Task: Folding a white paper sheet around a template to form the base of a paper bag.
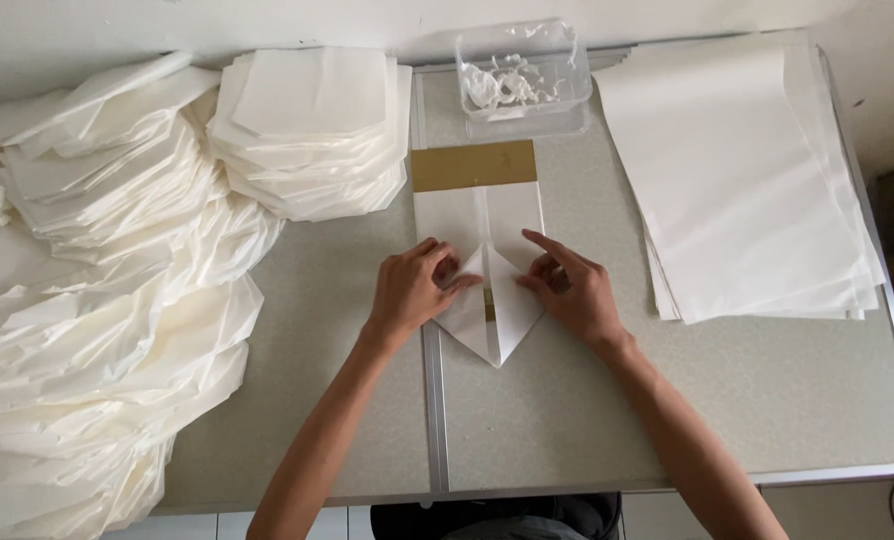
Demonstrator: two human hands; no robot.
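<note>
Between my hands lies the folded paper (487, 300), its point aimed back at me and its long axis running straight away toward the gold strip (473, 165). My left hand (412, 290) presses the left flap with bent fingers, gripping nothing. My right hand (572, 290) pins the right flap, forefinger stretched out. Both sit equally close to the centre crease. Beyond stands a clear plastic box (523, 80).

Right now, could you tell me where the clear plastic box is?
The box sits at the table's far edge, centre, between the folded pile and the flat sheets.
</note>
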